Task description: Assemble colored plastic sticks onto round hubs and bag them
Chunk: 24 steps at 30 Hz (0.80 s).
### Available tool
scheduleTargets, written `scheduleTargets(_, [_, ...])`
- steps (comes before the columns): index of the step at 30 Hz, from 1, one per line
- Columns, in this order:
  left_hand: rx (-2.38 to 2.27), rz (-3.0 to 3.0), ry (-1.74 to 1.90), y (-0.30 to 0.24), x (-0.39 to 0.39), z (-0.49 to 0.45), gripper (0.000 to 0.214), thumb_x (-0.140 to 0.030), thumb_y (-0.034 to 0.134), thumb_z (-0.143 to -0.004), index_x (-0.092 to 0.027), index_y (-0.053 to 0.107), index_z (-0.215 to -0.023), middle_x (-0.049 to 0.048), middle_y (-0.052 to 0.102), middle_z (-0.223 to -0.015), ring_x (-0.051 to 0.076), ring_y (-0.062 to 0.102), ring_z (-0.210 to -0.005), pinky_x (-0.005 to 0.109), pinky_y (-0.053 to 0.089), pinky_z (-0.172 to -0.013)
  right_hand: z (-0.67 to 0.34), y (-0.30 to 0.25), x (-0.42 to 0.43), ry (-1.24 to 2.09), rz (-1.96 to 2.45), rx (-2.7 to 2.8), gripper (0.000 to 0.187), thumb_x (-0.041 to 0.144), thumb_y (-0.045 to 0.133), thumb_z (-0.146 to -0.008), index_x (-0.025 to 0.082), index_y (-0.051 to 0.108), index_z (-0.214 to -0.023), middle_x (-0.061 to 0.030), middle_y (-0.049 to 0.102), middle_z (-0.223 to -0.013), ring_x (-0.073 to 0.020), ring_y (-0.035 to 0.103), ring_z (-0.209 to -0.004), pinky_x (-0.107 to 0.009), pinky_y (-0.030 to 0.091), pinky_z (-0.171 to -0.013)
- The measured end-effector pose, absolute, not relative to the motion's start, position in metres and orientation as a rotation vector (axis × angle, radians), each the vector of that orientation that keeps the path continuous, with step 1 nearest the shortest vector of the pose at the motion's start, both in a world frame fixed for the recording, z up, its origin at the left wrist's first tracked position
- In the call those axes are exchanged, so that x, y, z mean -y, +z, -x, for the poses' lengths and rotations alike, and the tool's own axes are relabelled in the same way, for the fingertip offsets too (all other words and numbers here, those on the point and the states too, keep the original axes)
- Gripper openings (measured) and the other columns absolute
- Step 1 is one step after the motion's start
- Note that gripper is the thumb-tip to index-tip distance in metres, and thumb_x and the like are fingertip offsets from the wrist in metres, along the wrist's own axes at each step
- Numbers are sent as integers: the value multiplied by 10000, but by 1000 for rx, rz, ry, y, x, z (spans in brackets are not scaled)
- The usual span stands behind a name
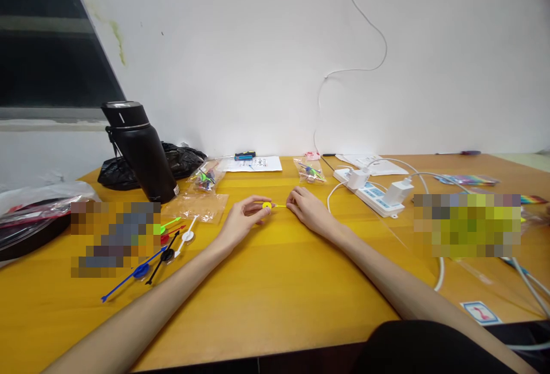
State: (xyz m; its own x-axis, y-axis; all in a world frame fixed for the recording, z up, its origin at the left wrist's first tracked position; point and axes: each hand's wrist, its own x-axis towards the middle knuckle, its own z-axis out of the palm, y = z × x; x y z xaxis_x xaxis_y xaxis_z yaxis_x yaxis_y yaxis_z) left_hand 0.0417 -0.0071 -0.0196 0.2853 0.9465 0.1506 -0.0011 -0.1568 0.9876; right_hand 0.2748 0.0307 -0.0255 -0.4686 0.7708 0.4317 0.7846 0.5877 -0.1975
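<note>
From where I'm standing, the yellow spinner is the one in work, just above the worktop at approx. the middle, between both hands. The left hand has its grip on the yellow disc, thumb on the near side; the right hand pinches the far end of the thin yellow shaft w/ its fingertips. Can't tell from here if disc and shaft are fully joined, so I'd call this one part-done at best.

Done, by the look of it: a cluster near the left forearm, each w/ a disc about mid-arrow, i.e. the blue spinner, black spinner, white spinner, plus red spinner and green spinner (those last two overlap a blurred patch, so hard to check in full). A flat clear bag lies just behind them.

Prob. left: the left parts bag and right parts bag, both w/ mixed coloured bits inside, near the wall. So approx. one batch nearly through, I'd guess, and two bags' worth untouched.
</note>
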Motion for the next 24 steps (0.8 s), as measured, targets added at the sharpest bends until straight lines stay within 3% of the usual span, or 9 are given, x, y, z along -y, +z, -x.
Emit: scheduleTargets(24, [-905, -1423, 1107, -22, 5, -41, 430, -455, 772, -797, -187, 691, -1123, 124, 733, -1198, 216, 684, -1001, 284, 548, -756, -277, -15, -24, -74, 1311, 2437, 121, 156, 482, -1006, 151, 594, -963, -110, 627, -1037, -234, 587, -984, -359, 478, -903])
